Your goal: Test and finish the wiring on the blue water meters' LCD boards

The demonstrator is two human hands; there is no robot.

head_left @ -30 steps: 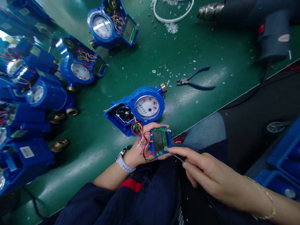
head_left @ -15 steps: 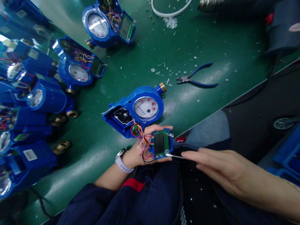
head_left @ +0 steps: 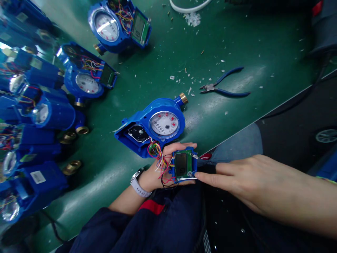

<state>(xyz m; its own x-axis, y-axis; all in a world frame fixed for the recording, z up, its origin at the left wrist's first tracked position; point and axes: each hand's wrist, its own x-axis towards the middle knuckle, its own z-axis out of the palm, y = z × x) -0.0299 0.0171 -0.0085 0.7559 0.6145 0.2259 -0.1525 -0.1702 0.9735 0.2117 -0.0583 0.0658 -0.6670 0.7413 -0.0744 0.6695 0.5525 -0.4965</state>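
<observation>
1. Blue meters are crowding nine o'clock.
2. Open meter is lying near centre, its wires leading to the display module.
3. Left hand, towards six o'clock, is gripping the display module at five o'clock.
4. Right hand, at four o'clock, is touching the display module's corner again after drawing back, so work there is apparently continuing; whether it is gripping the pale rod cannot be told.

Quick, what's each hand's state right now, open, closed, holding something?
Left hand: holding the display.
Right hand: at the display's corner; can't tell whether it's gripping anything.
</observation>
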